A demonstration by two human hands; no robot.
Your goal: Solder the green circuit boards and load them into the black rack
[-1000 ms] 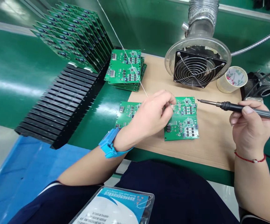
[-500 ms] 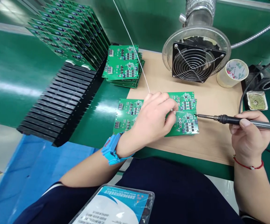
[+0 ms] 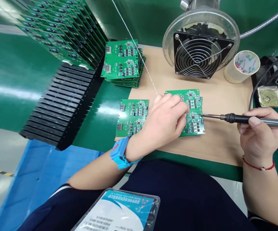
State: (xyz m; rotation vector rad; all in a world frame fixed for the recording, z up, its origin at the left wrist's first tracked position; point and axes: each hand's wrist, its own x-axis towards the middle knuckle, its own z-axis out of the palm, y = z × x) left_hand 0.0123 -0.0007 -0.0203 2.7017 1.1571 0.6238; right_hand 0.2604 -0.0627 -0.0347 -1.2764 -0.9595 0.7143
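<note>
In the head view my right hand [image 3: 261, 130] grips a soldering iron [image 3: 237, 118] by its dark handle, the tip pointing left at the right edge of a green circuit board [image 3: 194, 123]. My left hand [image 3: 169, 117] is closed in a pinch on a thin strand of solder wire [image 3: 142, 59], which runs up and away to the top of the view. That hand hovers over the board and hides its left part. Further left, partly behind my wrist, lies another circuit board [image 3: 131, 114] with digit displays. A blue strap [image 3: 121, 152] circles my left wrist.
A stack of boards [image 3: 122, 61] sits behind on brown paper [image 3: 153, 69]. To the left, many boards stand upright in a black slotted rack [image 3: 59, 106]. A fume fan [image 3: 198, 61] faces the work. On the right are a tape roll [image 3: 241, 69] and a cleaning sponge [image 3: 269, 97].
My left hand has shifted slightly right relative to the boards, uncovering more of the left board. The soldering iron stays near the board's right edge. The view has moved a little.
</note>
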